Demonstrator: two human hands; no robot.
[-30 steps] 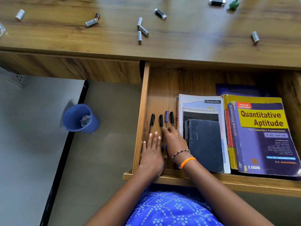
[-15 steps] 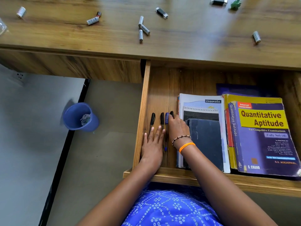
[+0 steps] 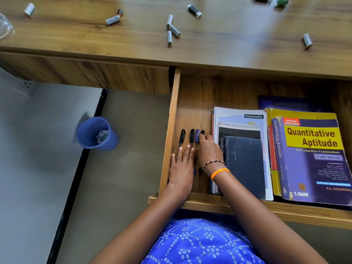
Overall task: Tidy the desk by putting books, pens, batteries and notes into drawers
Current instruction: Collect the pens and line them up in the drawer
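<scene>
Since the earlier frame the right hand [image 3: 208,149] has slid further up the pens [image 3: 192,137], toward their capped ends, and the left hand [image 3: 182,164] has edged up with it. The left hand lies flat, fingers straight and together, pressing the two black pens nearest the drawer's left wall [image 3: 171,130]. The right hand is curled, fingertips at the blue-capped pen [image 3: 197,135] and the last black cap; whether it pinches one I cannot tell. The pens lie side by side between the wall and the notebook stack [image 3: 242,119], with bare drawer floor beyond their caps. Batteries [image 3: 172,29] lie scattered on the desk [image 3: 238,39] above, well apart from the drawer.
</scene>
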